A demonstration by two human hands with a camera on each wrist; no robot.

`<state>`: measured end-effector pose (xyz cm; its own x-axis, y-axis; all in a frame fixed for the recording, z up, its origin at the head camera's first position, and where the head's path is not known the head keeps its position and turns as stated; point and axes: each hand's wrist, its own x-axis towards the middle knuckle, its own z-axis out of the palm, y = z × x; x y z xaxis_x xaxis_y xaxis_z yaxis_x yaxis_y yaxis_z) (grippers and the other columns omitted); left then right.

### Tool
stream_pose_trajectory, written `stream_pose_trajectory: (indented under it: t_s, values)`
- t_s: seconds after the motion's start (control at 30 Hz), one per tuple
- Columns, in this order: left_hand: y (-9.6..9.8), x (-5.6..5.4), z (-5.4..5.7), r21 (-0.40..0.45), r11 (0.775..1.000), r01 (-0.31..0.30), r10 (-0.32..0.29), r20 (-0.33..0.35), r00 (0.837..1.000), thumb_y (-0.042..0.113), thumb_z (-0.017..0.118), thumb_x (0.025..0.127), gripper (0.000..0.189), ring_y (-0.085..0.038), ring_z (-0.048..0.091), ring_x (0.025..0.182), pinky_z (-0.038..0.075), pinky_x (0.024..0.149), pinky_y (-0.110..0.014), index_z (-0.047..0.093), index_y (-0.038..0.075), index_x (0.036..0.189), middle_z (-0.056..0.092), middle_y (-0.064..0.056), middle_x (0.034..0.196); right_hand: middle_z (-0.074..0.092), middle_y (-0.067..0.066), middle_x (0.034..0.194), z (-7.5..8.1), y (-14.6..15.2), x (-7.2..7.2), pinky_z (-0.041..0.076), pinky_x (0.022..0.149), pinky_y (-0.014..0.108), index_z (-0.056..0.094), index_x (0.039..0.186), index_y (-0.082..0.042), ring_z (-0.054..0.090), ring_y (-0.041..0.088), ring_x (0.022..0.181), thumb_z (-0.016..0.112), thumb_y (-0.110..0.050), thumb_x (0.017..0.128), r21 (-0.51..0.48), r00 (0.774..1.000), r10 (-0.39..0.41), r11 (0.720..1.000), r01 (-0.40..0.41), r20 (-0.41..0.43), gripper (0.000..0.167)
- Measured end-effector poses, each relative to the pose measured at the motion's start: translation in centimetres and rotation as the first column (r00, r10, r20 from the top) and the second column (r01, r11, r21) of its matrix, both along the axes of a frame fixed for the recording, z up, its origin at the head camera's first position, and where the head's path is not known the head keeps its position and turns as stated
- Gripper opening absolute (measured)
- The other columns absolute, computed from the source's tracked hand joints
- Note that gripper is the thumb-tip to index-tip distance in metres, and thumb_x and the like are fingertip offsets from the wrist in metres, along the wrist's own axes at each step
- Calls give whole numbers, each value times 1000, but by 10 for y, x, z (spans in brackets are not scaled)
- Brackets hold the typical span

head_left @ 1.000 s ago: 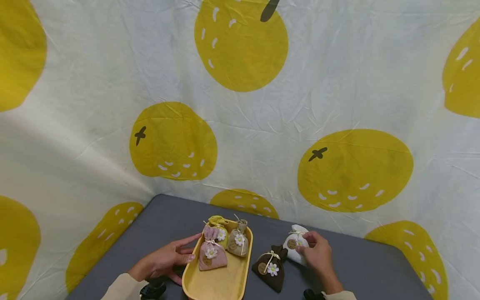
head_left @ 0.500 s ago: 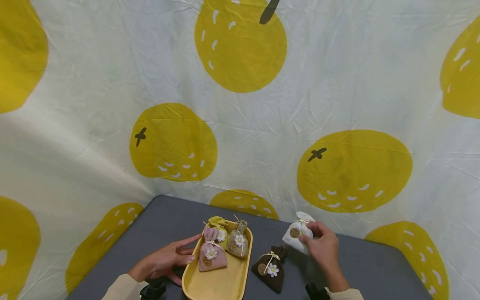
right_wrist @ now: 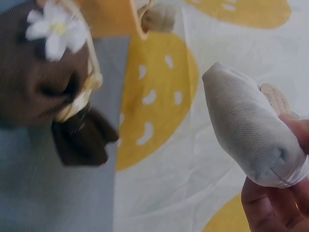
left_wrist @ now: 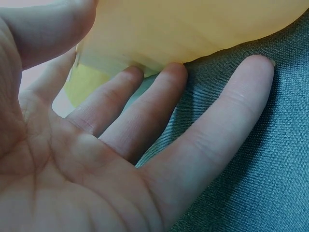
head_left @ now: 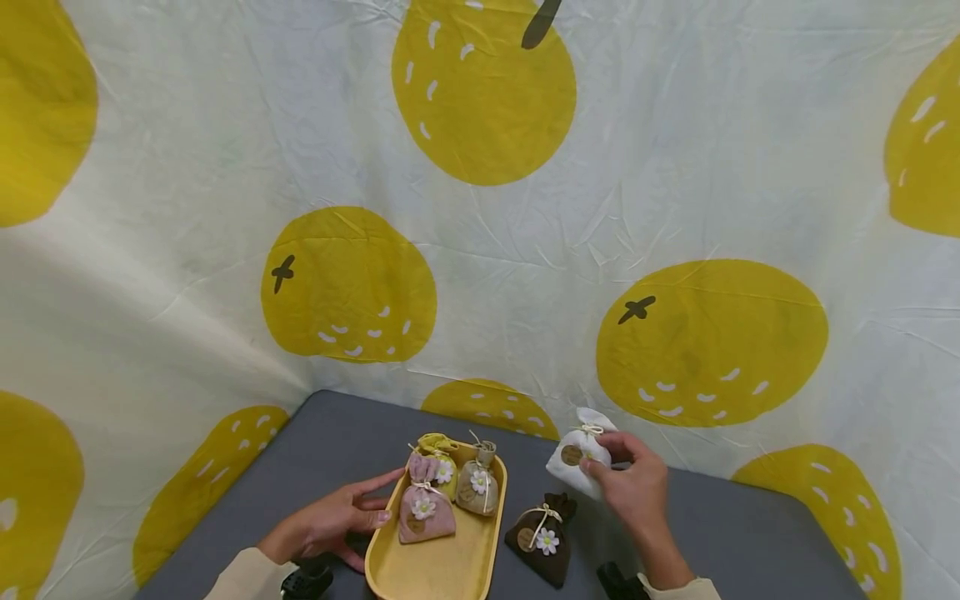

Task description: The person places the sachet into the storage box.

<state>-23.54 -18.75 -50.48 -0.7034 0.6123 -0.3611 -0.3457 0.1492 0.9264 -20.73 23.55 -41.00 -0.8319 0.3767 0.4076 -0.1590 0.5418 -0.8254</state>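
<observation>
In the head view my left hand (head_left: pixel 341 517) rests on the left side of a yellow tray (head_left: pixel 378 557), its fingers mostly straight. The left wrist view shows fingertips (left_wrist: pixel 174 75) against the tray's outer wall. My right hand (head_left: pixel 637 483) pinches a small white drawstring pouch (head_left: pixel 573 462), held up off the table right of the tray. That pouch has a cord bow, a round tag and a flower. A dark brown pouch (head_left: pixel 542 554) lies between tray and right hand. Inside the tray are a pink pouch (head_left: pixel 431 527), a yellow pouch (head_left: pixel 435 442) and a beige pouch (head_left: pixel 470 498).
A dark grey table (head_left: pixel 720 542) lies under everything. Behind it hangs a white cloth (head_left: pixel 517 317) printed with large yellow fruits. The brown pouch sits close to the tray's right wall.
My right hand has lifted the white pouch from beside the brown one, first rightward and up, then back toward the left. The left hand, tray and other pouches stay put.
</observation>
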Motion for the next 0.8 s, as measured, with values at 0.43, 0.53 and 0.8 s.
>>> stream_pose_trajectory:
  t_s: [0.43,0.53,0.8]
  values:
    - [0,0,-3,-7,1000,-16,16,-1,1000,26,63,105,78,-37,64,131,60,80,-65,18,23,169,40,-22,165,73,2,78,15,-31,10,52,62,15,78,87,-3,61,-3,67,89,13,61,-45,988,109,992,-114,-108,32]
    - [0,1,-4,-4,1000,-16,16,1,1000,26,63,105,78,-37,63,131,59,80,-66,19,23,169,40,-23,165,74,5,79,18,-37,12,53,61,17,77,85,-3,61,-3,67,89,13,60,-38,985,126,991,-131,-116,33]
    - [1,2,-1,4,1000,-19,19,-5,1000,27,64,105,79,-37,63,132,59,80,-65,19,24,169,38,-23,166,75,13,86,24,-53,18,56,61,20,77,85,-5,64,-1,69,88,15,61,-54,973,192,978,-200,-129,33]
